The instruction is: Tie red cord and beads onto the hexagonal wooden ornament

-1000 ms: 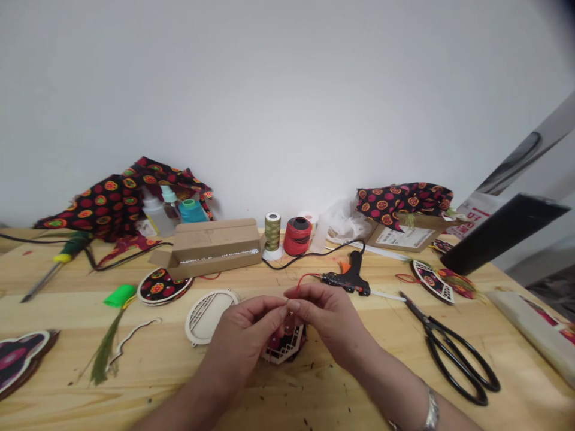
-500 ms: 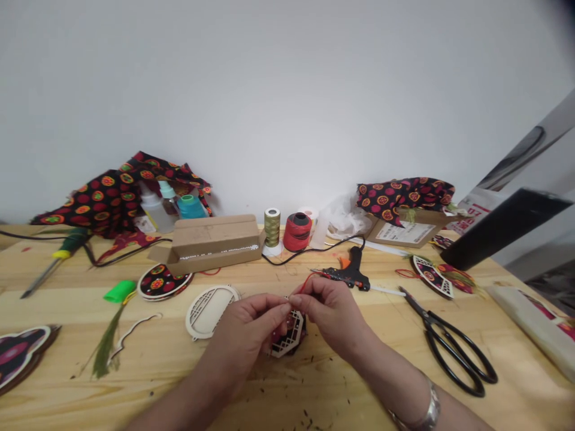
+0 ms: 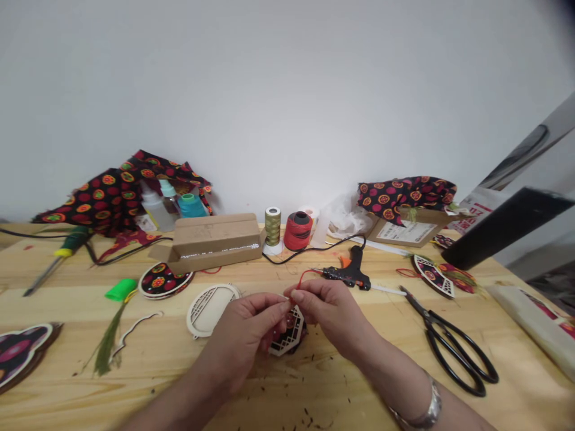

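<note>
My left hand (image 3: 247, 329) is closed around the left edge of an octagonal lattice ornament (image 3: 291, 336), pale wood over dark patterned fabric. Its thumb and forefinger pinch close to the ornament's top. Against them, my right hand (image 3: 327, 306) has thumb and forefinger pressed together on a thin red cord (image 3: 302, 278), which arcs up above the fingers. Where the cord meets the ornament is hidden by the fingertips. Left of the hands lies a round wooden frame (image 3: 207, 326), partly covered by my left hand.
A black glue gun (image 3: 350, 272) lies beyond my right hand, and black-handled scissors (image 3: 449, 341) lie to the right. Behind stand an open cardboard box (image 3: 215, 236), a gold thread spool (image 3: 272, 227) and a red one (image 3: 298, 232). A green tassel (image 3: 108, 341) and screwdriver (image 3: 63, 257) are left.
The red cord now bends higher in a small arc near my right fingertips, which have shifted slightly. My left hand keeps hold of the ornament.
</note>
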The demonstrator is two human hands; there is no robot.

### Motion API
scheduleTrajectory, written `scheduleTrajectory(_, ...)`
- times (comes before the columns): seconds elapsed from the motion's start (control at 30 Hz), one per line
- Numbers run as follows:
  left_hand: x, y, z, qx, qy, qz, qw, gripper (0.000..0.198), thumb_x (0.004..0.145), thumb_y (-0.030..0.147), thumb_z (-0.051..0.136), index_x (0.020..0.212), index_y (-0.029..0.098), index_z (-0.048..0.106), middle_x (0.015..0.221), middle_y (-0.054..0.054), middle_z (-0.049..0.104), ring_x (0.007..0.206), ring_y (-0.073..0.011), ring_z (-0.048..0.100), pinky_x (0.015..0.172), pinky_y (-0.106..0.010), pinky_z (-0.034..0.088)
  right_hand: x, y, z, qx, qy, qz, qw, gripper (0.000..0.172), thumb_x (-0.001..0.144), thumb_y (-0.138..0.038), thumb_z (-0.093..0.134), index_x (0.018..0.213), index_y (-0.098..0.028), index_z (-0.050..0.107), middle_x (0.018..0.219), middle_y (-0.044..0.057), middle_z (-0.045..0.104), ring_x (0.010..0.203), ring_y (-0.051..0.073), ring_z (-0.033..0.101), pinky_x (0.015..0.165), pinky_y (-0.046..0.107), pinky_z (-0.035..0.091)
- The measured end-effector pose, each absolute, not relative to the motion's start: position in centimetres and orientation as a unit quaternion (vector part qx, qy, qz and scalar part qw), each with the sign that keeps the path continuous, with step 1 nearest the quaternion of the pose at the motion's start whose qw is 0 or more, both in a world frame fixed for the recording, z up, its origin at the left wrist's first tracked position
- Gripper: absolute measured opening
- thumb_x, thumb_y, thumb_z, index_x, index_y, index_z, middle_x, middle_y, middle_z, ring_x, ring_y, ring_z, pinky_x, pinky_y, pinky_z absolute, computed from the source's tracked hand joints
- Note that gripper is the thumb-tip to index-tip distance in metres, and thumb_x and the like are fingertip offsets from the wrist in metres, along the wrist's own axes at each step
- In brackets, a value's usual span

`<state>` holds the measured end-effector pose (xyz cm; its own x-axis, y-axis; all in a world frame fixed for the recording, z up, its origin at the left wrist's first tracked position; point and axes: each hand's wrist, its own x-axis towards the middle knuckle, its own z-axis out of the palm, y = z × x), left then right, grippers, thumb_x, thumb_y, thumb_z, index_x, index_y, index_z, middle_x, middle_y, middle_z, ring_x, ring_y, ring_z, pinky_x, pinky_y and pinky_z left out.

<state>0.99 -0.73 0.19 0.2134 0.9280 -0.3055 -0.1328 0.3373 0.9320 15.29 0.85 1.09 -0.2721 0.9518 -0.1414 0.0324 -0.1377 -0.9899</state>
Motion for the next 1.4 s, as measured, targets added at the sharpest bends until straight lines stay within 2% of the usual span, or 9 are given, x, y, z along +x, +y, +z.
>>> scheduleTrajectory(0.2, 0.88, -0.78, 0.13, 0.403, 0.485, 0.412, 0.657, 0.02, 0.071, 0.032, 0.062, 0.062, 0.014, 0.063, 0.048, 0.004, 0.053, 0.041, -0.0042, 0.037, 0.039, -0.015, 0.024, 15.1, 0.99, 0.82, -0.463, -0.495, 0.618, 0.399, 0.009, 0.067, -0.021, 0.062, 0.068, -0.012, 0.064, 0.051, -0.002, 0.053, 0.043, 0.006, 0.041, 0.043, 0.018, 0.032)
scheduleTrajectory(0.37, 0.94, -0.84, 0.2, 0.41, 0.489, 0.405, 0.655, 0.02, 0.072, 0.03, 0.06, 0.062, 0.013, 0.063, 0.048, 0.003, 0.054, 0.04, -0.0033, 0.036, 0.038, -0.015, 0.023, 14.96, 0.95, 0.44, -0.469, -0.481, 0.6, 0.434, 0.014, 0.063, -0.018, 0.064, 0.055, -0.013, 0.054, 0.048, -0.004, 0.049, 0.044, 0.006, 0.04, 0.043, 0.018, 0.031)
scheduleTrajectory(0.57, 0.99, -0.76, 0.01, 0.407, 0.473, 0.397, 0.673, 0.02, 0.074, 0.03, 0.059, 0.063, 0.014, 0.063, 0.048, 0.004, 0.053, 0.04, -0.0032, 0.034, 0.038, -0.016, 0.021, 15.03, 0.78, 0.62, -0.501, -0.539, 0.544, 0.402, 0.013, 0.068, -0.016, 0.058, 0.056, -0.014, 0.053, 0.049, -0.004, 0.047, 0.046, 0.007, 0.04, 0.044, 0.019, 0.032)
scheduleTrajectory(0.73, 0.83, -0.73, 0.05, 0.433, 0.472, 0.384, 0.665, 0.016, 0.073, 0.03, 0.06, 0.075, 0.015, 0.066, 0.059, 0.002, 0.06, 0.041, -0.0028, 0.032, 0.038, -0.016, 0.02, 15.28, 0.76, 1.14, -0.504, -0.624, 0.46, 0.381, 0.018, 0.074, -0.014, 0.05, 0.056, -0.016, 0.05, 0.051, -0.004, 0.047, 0.05, 0.009, 0.041, 0.048, 0.02, 0.033)
scheduleTrajectory(0.97, 0.74, -0.52, 0.15, 0.434, 0.514, 0.395, 0.625, 0.019, 0.071, 0.033, 0.062, 0.072, 0.015, 0.065, 0.046, 0.006, 0.048, 0.041, -0.0043, 0.031, 0.04, -0.016, 0.021, 15.77, 0.93, 0.94, -0.509, -0.702, 0.323, 0.379, 0.02, 0.077, -0.014, 0.049, 0.057, -0.017, 0.045, 0.056, -0.003, 0.047, 0.057, 0.01, 0.043, 0.055, 0.021, 0.033)
scheduleTrajectory(1.07, 0.55, -0.56, -0.03, 0.417, 0.483, 0.418, 0.647, 0.018, 0.072, 0.032, 0.061, 0.069, 0.015, 0.064, 0.042, 0.008, 0.039, 0.041, -0.0045, 0.028, 0.04, -0.017, 0.02, 15.86, 0.93, 0.7, -0.512, -0.717, 0.28, 0.38, 0.018, 0.077, -0.013, 0.049, 0.06, -0.018, 0.046, 0.059, -0.003, 0.048, 0.06, 0.011, 0.045, 0.057, 0.022, 0.033)
scheduleTrajectory(1.2, 0.47, -0.69, -0.2, 0.402, 0.432, 0.41, 0.695, 0.015, 0.073, 0.028, 0.061, 0.066, 0.015, 0.062, 0.042, 0.008, 0.037, 0.041, -0.0041, 0.026, 0.041, -0.017, 0.019, 15.88, 0.89, 0.56, -0.512, -0.722, 0.266, 0.382, 0.017, 0.078, -0.013, 0.049, 0.061, -0.018, 0.047, 0.06, -0.002, 0.05, 0.061, 0.011, 0.046, 0.058, 0.022, 0.033)
scheduleTrajectory(1.4, 0.78, -0.88, 0.39, 0.475, 0.461, 0.364, 0.655, 0.016, 0.073, 0.03, 0.058, 0.065, 0.016, 0.063, 0.048, 0.004, 0.048, 0.043, -0.0063, 0.034, 0.042, -0.018, 0.024, 15.93, 0.86, 0.76, -0.511, -0.713, 0.275, 0.393, 0.017, 0.079, -0.016, 0.049, 0.062, -0.018, 0.048, 0.06, -0.003, 0.049, 0.06, 0.011, 0.045, 0.058, 0.023, 0.033)
